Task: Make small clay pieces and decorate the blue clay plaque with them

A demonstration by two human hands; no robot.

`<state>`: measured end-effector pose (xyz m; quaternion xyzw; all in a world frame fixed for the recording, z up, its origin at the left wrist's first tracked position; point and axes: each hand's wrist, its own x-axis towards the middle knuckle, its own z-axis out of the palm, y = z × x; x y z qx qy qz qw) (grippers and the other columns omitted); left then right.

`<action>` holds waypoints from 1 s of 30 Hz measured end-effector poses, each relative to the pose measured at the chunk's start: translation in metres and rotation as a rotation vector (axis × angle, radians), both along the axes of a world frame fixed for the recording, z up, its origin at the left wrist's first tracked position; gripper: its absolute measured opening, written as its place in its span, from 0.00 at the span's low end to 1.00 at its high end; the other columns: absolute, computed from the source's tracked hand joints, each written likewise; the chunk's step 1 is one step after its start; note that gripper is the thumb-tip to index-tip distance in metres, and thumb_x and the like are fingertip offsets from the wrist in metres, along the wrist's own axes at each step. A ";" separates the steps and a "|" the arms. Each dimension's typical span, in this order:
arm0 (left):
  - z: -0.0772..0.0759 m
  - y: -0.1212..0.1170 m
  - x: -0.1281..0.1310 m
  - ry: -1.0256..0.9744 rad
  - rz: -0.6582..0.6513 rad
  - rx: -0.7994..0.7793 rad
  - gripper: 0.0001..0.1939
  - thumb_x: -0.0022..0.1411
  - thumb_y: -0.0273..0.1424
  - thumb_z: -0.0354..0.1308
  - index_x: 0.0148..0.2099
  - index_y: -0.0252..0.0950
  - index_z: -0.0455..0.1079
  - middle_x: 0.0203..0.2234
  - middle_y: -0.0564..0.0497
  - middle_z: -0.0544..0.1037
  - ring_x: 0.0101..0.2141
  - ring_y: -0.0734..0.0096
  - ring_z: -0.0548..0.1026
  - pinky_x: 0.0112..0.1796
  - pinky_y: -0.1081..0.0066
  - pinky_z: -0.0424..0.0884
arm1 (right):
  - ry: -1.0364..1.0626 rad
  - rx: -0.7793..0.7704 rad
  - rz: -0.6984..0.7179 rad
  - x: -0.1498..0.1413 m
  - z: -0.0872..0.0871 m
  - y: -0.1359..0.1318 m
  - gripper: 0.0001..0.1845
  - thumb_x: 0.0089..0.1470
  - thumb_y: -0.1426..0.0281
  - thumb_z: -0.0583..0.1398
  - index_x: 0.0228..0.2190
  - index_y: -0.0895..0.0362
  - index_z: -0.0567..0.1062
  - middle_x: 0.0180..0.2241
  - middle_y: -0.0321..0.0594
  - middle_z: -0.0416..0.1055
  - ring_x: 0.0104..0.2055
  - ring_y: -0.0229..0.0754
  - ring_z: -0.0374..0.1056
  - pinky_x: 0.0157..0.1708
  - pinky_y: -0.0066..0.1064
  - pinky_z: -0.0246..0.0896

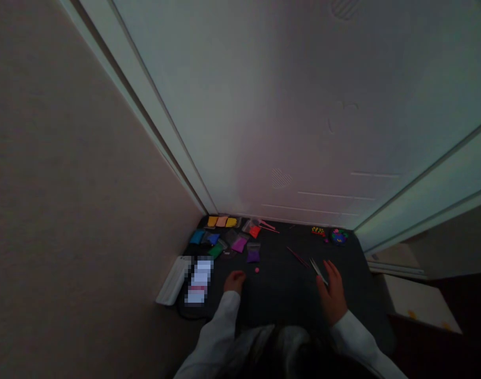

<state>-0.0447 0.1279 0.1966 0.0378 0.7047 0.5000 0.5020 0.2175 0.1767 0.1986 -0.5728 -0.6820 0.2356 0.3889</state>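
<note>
My left hand [234, 281] rests on a dark mat [280, 292] with its fingers curled in; whether it holds anything is not clear. A small pink ball [257, 270] lies just to its right. My right hand [332, 292] lies on the mat with fingers stretched forward, its tips beside a thin silvery tool [317, 269]. Further out lie several small bags of coloured clay: yellow and orange [221, 221], blue [197, 236], green [216, 250], purple [253, 256] and red [255, 231].
A white door [303, 105] rises behind the mat, a beige wall [67, 210] on the left. A white box [173, 280] lies at the mat's left edge. A red stick [298, 257], small clay figures [318, 230] and a dark round piece [339, 237] sit at the far right.
</note>
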 end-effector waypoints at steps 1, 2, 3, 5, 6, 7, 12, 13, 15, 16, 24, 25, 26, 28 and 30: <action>-0.004 -0.001 -0.001 0.054 -0.053 -0.048 0.15 0.57 0.33 0.49 0.47 0.34 0.62 0.43 0.47 0.67 0.40 0.66 0.68 0.38 0.61 0.67 | 0.008 -0.007 -0.002 0.005 -0.006 0.000 0.25 0.50 0.62 0.51 0.49 0.60 0.60 0.52 0.52 0.53 0.55 0.52 0.50 0.51 0.52 0.45; -0.007 0.000 0.000 0.102 -0.106 -0.098 0.15 0.57 0.33 0.50 0.46 0.33 0.62 0.43 0.47 0.67 0.40 0.66 0.68 0.38 0.61 0.67 | 0.016 -0.008 -0.003 0.008 -0.010 0.000 0.24 0.50 0.62 0.52 0.48 0.60 0.61 0.51 0.53 0.55 0.54 0.52 0.51 0.50 0.52 0.46; -0.011 0.002 0.001 0.145 -0.154 -0.142 0.15 0.57 0.33 0.50 0.47 0.33 0.61 0.43 0.46 0.67 0.40 0.66 0.68 0.38 0.61 0.67 | 0.024 -0.007 -0.002 0.009 -0.012 0.000 0.24 0.50 0.62 0.52 0.47 0.59 0.62 0.50 0.53 0.55 0.54 0.52 0.51 0.50 0.52 0.46; -0.018 0.009 0.006 0.220 -0.244 -0.201 0.15 0.57 0.33 0.50 0.47 0.33 0.61 0.43 0.46 0.67 0.40 0.67 0.68 0.38 0.60 0.67 | 0.036 0.000 0.009 0.008 -0.011 0.003 0.23 0.50 0.63 0.52 0.47 0.60 0.62 0.50 0.52 0.56 0.53 0.51 0.52 0.51 0.51 0.47; -0.020 0.013 0.008 0.252 -0.282 -0.225 0.15 0.57 0.33 0.50 0.47 0.33 0.61 0.43 0.46 0.67 0.40 0.67 0.68 0.39 0.60 0.67 | 0.044 0.003 0.020 0.005 -0.009 0.004 0.23 0.50 0.63 0.52 0.47 0.60 0.62 0.50 0.52 0.57 0.53 0.50 0.52 0.51 0.50 0.47; -0.023 0.018 0.010 0.280 -0.316 -0.246 0.15 0.57 0.33 0.50 0.47 0.33 0.61 0.43 0.46 0.67 0.40 0.67 0.68 0.39 0.60 0.67 | 0.052 0.005 0.034 0.002 -0.007 0.004 0.22 0.50 0.64 0.51 0.47 0.60 0.62 0.49 0.52 0.57 0.53 0.49 0.52 0.51 0.49 0.48; -0.024 0.032 0.015 0.358 -0.433 -0.317 0.15 0.57 0.33 0.50 0.46 0.34 0.62 0.43 0.46 0.67 0.40 0.67 0.68 0.38 0.61 0.67 | 0.091 -0.008 0.075 -0.011 0.003 0.003 0.21 0.50 0.66 0.51 0.47 0.58 0.61 0.48 0.49 0.60 0.52 0.47 0.56 0.50 0.47 0.52; -0.023 0.033 0.015 0.360 -0.445 -0.323 0.14 0.57 0.33 0.50 0.46 0.34 0.62 0.43 0.46 0.67 0.40 0.67 0.68 0.39 0.61 0.67 | 0.096 -0.015 0.075 -0.012 0.003 0.002 0.21 0.50 0.67 0.52 0.47 0.58 0.61 0.48 0.49 0.61 0.52 0.48 0.56 0.49 0.47 0.53; -0.019 0.036 0.015 0.354 -0.454 -0.326 0.14 0.57 0.33 0.49 0.46 0.35 0.62 0.43 0.47 0.67 0.40 0.67 0.68 0.39 0.62 0.67 | 0.105 -0.028 0.075 -0.013 0.003 0.000 0.21 0.50 0.67 0.52 0.47 0.58 0.62 0.48 0.50 0.62 0.51 0.49 0.58 0.47 0.47 0.56; -0.016 0.037 0.015 0.343 -0.453 -0.321 0.14 0.57 0.33 0.49 0.46 0.35 0.62 0.43 0.47 0.67 0.40 0.67 0.68 0.39 0.62 0.67 | 0.109 -0.033 0.078 -0.013 0.002 -0.002 0.21 0.50 0.67 0.52 0.46 0.58 0.62 0.47 0.50 0.62 0.51 0.49 0.58 0.47 0.47 0.56; 0.034 0.059 0.032 0.047 -0.438 -0.014 0.13 0.57 0.35 0.49 0.42 0.31 0.63 0.33 0.50 0.69 0.30 0.74 0.69 0.29 0.69 0.68 | 0.137 -0.084 0.210 -0.019 0.025 0.001 0.17 0.50 0.68 0.53 0.43 0.56 0.65 0.42 0.46 0.67 0.41 0.43 0.67 0.40 0.38 0.64; 0.047 0.062 0.035 -0.009 -0.437 0.056 0.13 0.57 0.35 0.49 0.40 0.31 0.63 0.28 0.52 0.69 0.24 0.78 0.67 0.25 0.73 0.66 | 0.140 -0.083 0.232 -0.022 0.035 0.003 0.17 0.50 0.69 0.53 0.44 0.55 0.64 0.41 0.44 0.67 0.39 0.41 0.67 0.40 0.37 0.64; 0.061 0.065 0.038 -0.063 -0.435 0.134 0.13 0.56 0.36 0.50 0.39 0.32 0.64 0.21 0.56 0.66 0.19 0.81 0.63 0.21 0.76 0.62 | 0.144 -0.077 0.256 -0.025 0.049 0.006 0.18 0.49 0.69 0.54 0.45 0.55 0.64 0.40 0.43 0.67 0.38 0.40 0.67 0.41 0.37 0.63; 0.094 0.067 0.044 -0.170 -0.445 0.292 0.12 0.54 0.38 0.51 0.36 0.34 0.65 0.15 0.59 0.58 0.16 0.83 0.58 0.18 0.79 0.55 | 0.137 -0.027 0.354 -0.034 0.080 0.011 0.19 0.49 0.69 0.54 0.45 0.54 0.63 0.39 0.42 0.67 0.37 0.40 0.66 0.41 0.38 0.62; 0.124 0.066 0.049 -0.261 -0.468 0.410 0.13 0.51 0.38 0.54 0.34 0.34 0.66 0.14 0.60 0.57 0.15 0.83 0.56 0.17 0.79 0.52 | 0.134 0.046 0.415 -0.042 0.113 0.015 0.20 0.49 0.69 0.55 0.46 0.54 0.62 0.37 0.41 0.66 0.37 0.39 0.65 0.41 0.37 0.61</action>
